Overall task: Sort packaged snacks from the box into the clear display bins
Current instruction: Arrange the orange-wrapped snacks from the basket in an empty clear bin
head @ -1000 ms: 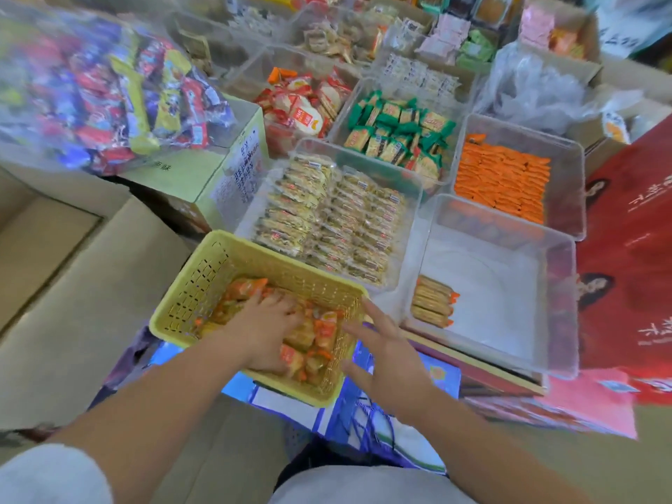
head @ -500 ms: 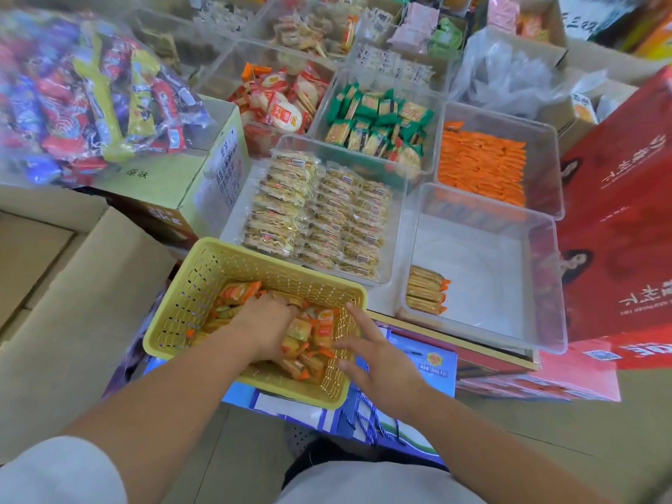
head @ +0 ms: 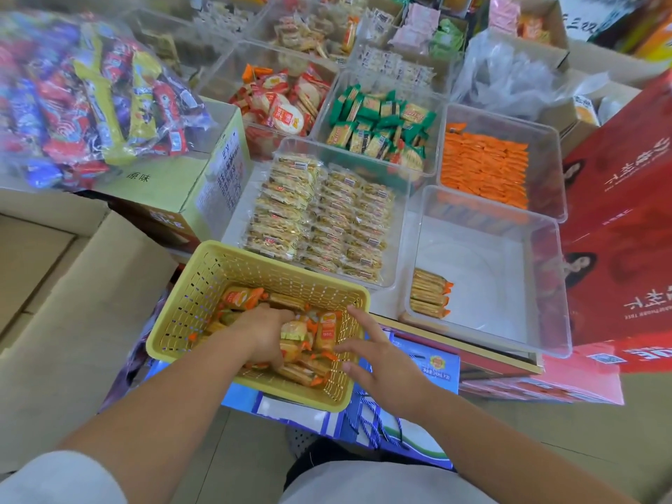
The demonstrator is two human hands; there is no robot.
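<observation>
A yellow mesh basket [head: 203,285] in front of me holds several orange-wrapped snack packs [head: 243,298]. My left hand [head: 263,334] is down inside the basket, fingers curled round a bunch of these packs. My right hand [head: 378,354] hovers at the basket's right rim with fingers spread and straight, fingertips at the packs. To the right stands a clear display bin [head: 545,285], with a short stack of the same orange-tipped packs [head: 429,298] in its near left corner.
Clear bins behind hold pale cracker packs [head: 320,216], green-wrapped packs [head: 378,125], orange packs [head: 483,169] and red-and-white rice crackers [head: 283,100]. A bag of mixed candy [head: 91,96] lies on a carton at left. A red gift box [head: 625,227] stands at right.
My left hand has dug deeper into the basket and closed on packs. My right hand has moved in over the basket's right rim. The camera has moved closer.
</observation>
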